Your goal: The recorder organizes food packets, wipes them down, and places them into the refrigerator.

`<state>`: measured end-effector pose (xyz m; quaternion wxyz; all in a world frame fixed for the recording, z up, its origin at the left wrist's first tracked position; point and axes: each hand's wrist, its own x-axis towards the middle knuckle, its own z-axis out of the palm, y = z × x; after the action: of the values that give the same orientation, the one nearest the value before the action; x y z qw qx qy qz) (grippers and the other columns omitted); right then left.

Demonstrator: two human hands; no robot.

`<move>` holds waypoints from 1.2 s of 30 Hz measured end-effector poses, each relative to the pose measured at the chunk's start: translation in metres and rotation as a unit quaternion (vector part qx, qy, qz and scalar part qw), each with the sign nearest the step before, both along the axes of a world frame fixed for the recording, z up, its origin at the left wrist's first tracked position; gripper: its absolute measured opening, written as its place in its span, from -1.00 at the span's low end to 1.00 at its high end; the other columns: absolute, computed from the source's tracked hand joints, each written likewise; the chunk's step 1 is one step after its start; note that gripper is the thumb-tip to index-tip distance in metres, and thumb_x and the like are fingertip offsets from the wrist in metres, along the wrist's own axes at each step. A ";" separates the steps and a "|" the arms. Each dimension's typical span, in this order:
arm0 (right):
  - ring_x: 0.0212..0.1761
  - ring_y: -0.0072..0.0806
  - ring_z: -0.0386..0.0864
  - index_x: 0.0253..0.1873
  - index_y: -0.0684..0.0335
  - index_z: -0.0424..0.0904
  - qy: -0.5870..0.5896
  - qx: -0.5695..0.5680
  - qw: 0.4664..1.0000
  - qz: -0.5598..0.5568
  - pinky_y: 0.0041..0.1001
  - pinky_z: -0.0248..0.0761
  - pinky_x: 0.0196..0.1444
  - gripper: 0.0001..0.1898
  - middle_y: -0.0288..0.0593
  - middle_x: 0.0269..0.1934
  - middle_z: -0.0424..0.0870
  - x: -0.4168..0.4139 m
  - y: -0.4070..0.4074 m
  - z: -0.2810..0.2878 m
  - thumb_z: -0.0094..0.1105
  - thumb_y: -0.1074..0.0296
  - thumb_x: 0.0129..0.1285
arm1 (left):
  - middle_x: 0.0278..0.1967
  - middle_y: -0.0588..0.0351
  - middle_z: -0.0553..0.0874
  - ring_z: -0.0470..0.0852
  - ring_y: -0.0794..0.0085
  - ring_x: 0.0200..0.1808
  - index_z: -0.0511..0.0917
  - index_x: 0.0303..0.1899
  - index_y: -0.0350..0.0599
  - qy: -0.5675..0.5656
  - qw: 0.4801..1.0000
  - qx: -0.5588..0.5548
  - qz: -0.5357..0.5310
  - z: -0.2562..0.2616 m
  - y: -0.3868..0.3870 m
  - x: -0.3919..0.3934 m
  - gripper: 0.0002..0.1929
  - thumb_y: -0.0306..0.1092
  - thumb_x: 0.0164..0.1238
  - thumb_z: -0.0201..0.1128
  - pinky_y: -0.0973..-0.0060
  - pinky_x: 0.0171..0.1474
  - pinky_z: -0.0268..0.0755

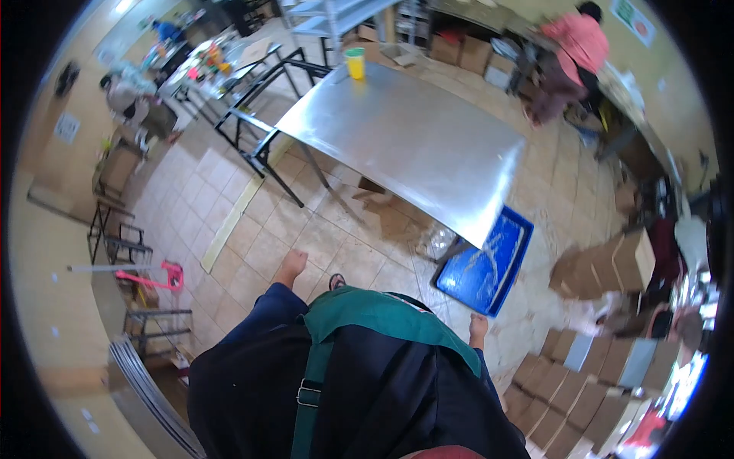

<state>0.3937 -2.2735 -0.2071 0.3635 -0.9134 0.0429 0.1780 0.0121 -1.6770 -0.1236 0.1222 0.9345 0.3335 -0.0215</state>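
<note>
My left hand (295, 263) hangs over the tiled floor with its fingers curled, and no object shows in it. On the other side, my right hand (478, 327) is down beside the green apron (378, 314), near the corner of a blue plastic tray (487, 264) on the floor; its fingers look curled too, and nothing shows in them. Before me stands a metal-topped table (407, 137). A yellow cup with a green rim (355, 64) is at its far left corner.
Black metal table frames (252, 123) stand left of the table. Stacked cardboard boxes (565, 390) are at the lower right, a tall carton (608, 267) above them. One person (576, 49) bends at the right counter, another (135, 103) at far left. Crumpled plastic (441, 238) lies under the table.
</note>
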 end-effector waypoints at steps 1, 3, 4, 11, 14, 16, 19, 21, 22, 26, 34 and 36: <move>-0.11 -0.14 0.63 -0.03 0.39 0.59 -0.011 -0.003 1.000 0.020 -0.25 0.44 -0.02 -0.52 0.10 -0.13 0.67 0.018 0.025 0.010 0.29 0.06 0.11 | -0.37 -0.05 0.68 0.68 0.16 -0.37 0.56 -0.30 -0.23 0.020 0.997 -0.020 0.071 -0.012 0.002 -0.027 -0.77 -0.23 0.23 0.20 0.28 -0.34 0.52; -0.02 -0.12 0.61 0.01 0.38 0.58 -0.032 -0.024 0.995 0.088 -0.30 0.41 0.09 -0.52 0.08 -0.07 0.66 0.049 0.077 0.035 0.30 0.09 0.11 | -0.31 -0.11 0.70 0.70 0.06 -0.30 0.55 -0.32 -0.26 0.009 0.947 -0.145 0.286 -0.016 0.002 -0.061 -0.78 -0.25 0.21 0.19 0.21 -0.26 0.54; -0.03 -0.11 0.61 0.02 0.38 0.57 -0.085 -0.034 0.989 0.112 -0.28 0.42 0.08 -0.53 0.09 -0.10 0.66 0.056 0.093 0.044 0.30 0.12 0.11 | -0.28 -0.13 0.70 0.70 0.05 -0.29 0.54 -0.31 -0.28 -0.020 0.875 -0.247 0.416 -0.011 0.001 -0.072 -0.77 -0.26 0.22 0.17 0.20 -0.25 0.54; -0.18 -0.05 0.64 -0.27 0.37 0.63 -0.199 -0.155 0.921 0.298 -0.21 0.47 -0.11 -0.67 0.18 -0.28 0.67 0.043 0.211 -0.058 0.26 0.14 0.08 | -0.43 -0.12 0.73 0.72 0.18 -0.43 0.63 -0.39 -0.31 -0.039 0.823 -0.225 0.521 -0.030 0.015 -0.255 -0.60 -0.14 0.30 -0.03 0.27 -0.28 0.55; -0.20 -0.06 0.64 -0.37 0.32 0.65 -0.129 -0.214 0.894 0.372 -0.18 0.47 -0.15 -0.69 0.20 -0.32 0.66 0.045 0.297 -0.056 0.21 0.12 0.11 | -0.46 -0.12 0.72 0.71 0.21 -0.47 0.60 -0.42 -0.34 -0.053 0.734 -0.349 0.581 -0.016 0.026 -0.251 -0.63 -0.20 0.31 -0.02 0.29 -0.39 0.55; -0.21 -0.06 0.64 -0.41 0.30 0.65 0.015 -0.154 0.916 0.369 -0.17 0.47 -0.18 -0.69 0.21 -0.35 0.65 -0.018 0.377 -0.046 0.19 0.12 0.13 | -0.46 -0.13 0.70 0.72 0.23 -0.47 0.58 -0.33 -0.35 -0.222 0.555 -0.342 0.725 -0.004 0.046 -0.261 -0.68 -0.26 0.30 -0.03 0.30 -0.49 0.53; -0.24 -0.08 0.64 -0.37 0.28 0.65 0.022 -0.069 0.855 0.513 -0.17 0.47 -0.21 -0.70 0.17 -0.37 0.65 -0.077 0.506 0.011 0.19 0.11 0.15 | -0.36 -0.04 0.66 0.71 0.26 -0.44 0.53 -0.13 -0.28 -0.224 0.522 -0.352 0.744 -0.036 0.071 -0.298 -0.70 -0.23 0.31 0.01 0.33 -0.50 0.48; -0.26 -0.09 0.63 -0.34 0.27 0.66 0.018 -0.018 0.799 0.601 -0.17 0.47 -0.23 -0.70 0.15 -0.38 0.64 -0.081 0.583 0.067 0.19 0.11 0.16 | -0.30 0.08 0.64 0.70 0.30 -0.39 0.52 -0.06 -0.16 -0.240 0.502 -0.357 0.750 -0.040 0.096 -0.297 -0.72 -0.20 0.34 0.05 0.37 -0.48 0.43; -0.27 -0.09 0.63 -0.33 0.27 0.66 0.017 0.005 0.759 0.651 -0.17 0.47 -0.24 -0.70 0.13 -0.39 0.64 -0.078 0.622 0.099 0.19 0.10 0.16 | -0.30 0.08 0.64 0.70 0.30 -0.39 0.52 -0.06 -0.16 -0.253 0.475 -0.352 0.766 -0.040 0.108 -0.297 -0.72 -0.20 0.34 0.05 0.37 -0.48 0.43; -0.33 -0.17 0.61 -0.26 0.25 0.64 0.164 0.036 0.630 0.758 -0.22 0.47 -0.32 -0.67 0.03 -0.44 0.62 -0.069 0.797 0.192 0.17 0.05 0.21 | -0.39 0.07 0.64 0.70 0.26 -0.40 0.55 -0.13 -0.19 -0.327 0.454 -0.303 0.771 -0.057 0.141 -0.294 -0.72 -0.18 0.32 0.09 0.33 -0.48 0.45; -0.27 -0.29 0.60 -0.17 0.34 0.61 0.025 0.089 0.493 0.865 -0.31 0.43 -0.24 -0.58 -0.07 -0.33 0.66 -0.227 1.175 0.195 0.09 0.00 0.33 | -0.44 -0.20 0.68 0.68 -0.03 -0.38 0.62 -0.41 -0.27 -0.339 0.381 -0.181 0.841 -0.058 0.152 -0.342 -0.70 -0.22 0.26 0.05 0.08 -0.29 0.47; -0.17 -0.18 0.63 -0.15 0.37 0.60 -0.006 0.026 0.449 0.893 -0.29 0.44 -0.13 -0.59 0.01 -0.23 0.68 -0.293 1.243 0.231 0.11 0.04 0.32 | -0.43 -0.21 0.68 0.65 -0.04 -0.41 0.61 -0.42 -0.26 -0.216 0.403 -0.203 0.866 -0.049 0.160 -0.347 -0.70 -0.23 0.27 0.02 0.06 -0.29 0.46</move>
<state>0.1002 -1.0307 0.0240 0.0282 -0.4396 -0.8035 0.4004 -0.3346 -1.5166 -0.1725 0.3300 0.0679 0.9127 0.2311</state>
